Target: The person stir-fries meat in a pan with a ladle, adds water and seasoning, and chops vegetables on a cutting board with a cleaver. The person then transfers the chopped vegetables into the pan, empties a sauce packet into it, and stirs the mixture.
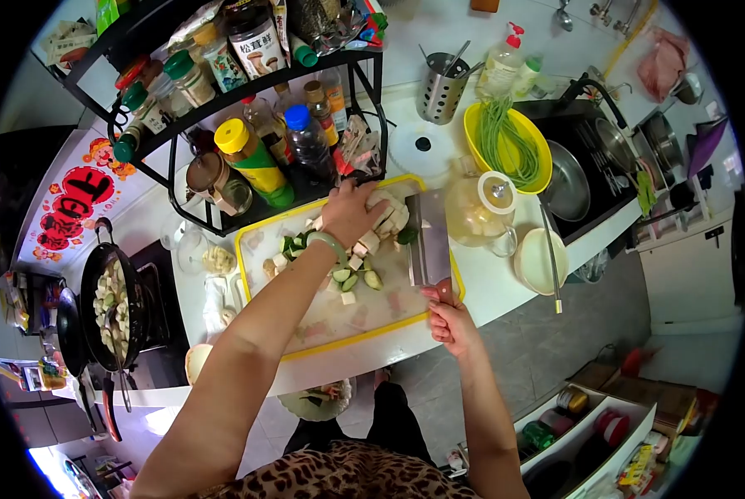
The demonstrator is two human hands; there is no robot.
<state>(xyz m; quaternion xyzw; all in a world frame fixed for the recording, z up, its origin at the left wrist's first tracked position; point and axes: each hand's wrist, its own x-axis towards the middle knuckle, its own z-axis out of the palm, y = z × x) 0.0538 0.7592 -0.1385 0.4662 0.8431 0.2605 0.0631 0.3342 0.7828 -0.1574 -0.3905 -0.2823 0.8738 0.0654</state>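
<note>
left hand lies on pale cut pieces, and i can't tell if it squeezes any; right hand is wrapped round the knife. the pieces sit under and beside my left hand, on the board. if they slip, that hand could slide into the knife and get cut. the glass jug stands ahead of my right hand, just past the knife, so a wide swing could bump it and spill
</note>
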